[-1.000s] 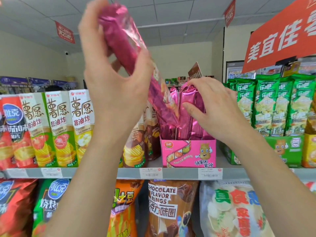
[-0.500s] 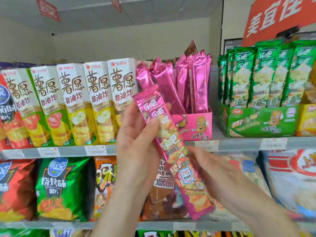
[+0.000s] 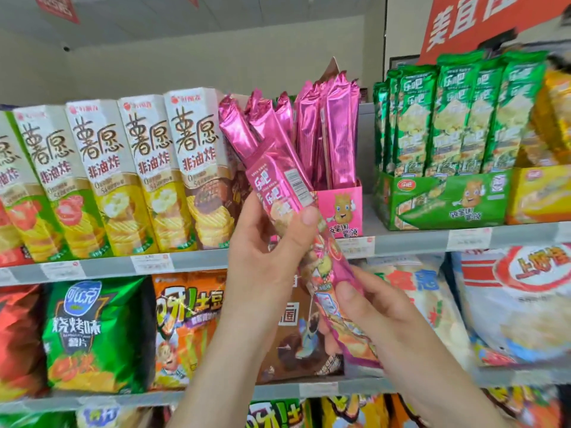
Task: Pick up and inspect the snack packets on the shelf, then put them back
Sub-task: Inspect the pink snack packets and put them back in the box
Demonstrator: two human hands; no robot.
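Before the shelf [image 3: 411, 242], a pink packet [image 3: 279, 180] is held in the air, its long axis slanted: the top end points up and left, the bottom end down and right, with the printed face turned toward the camera. Its upper half is gripped by the left hand [image 3: 262, 257], thumb laid across the front. Its lower half is pinched by the right hand [image 3: 383, 310], thumb on the front. Behind its top, more packets [image 3: 338, 134] are stood in a pink box [image 3: 340, 205]; cartons [image 3: 148, 171] are ranged to the left, green packets [image 3: 457, 118] to the right. Bags [image 3: 99, 335] below are partly hidden by both forearms.
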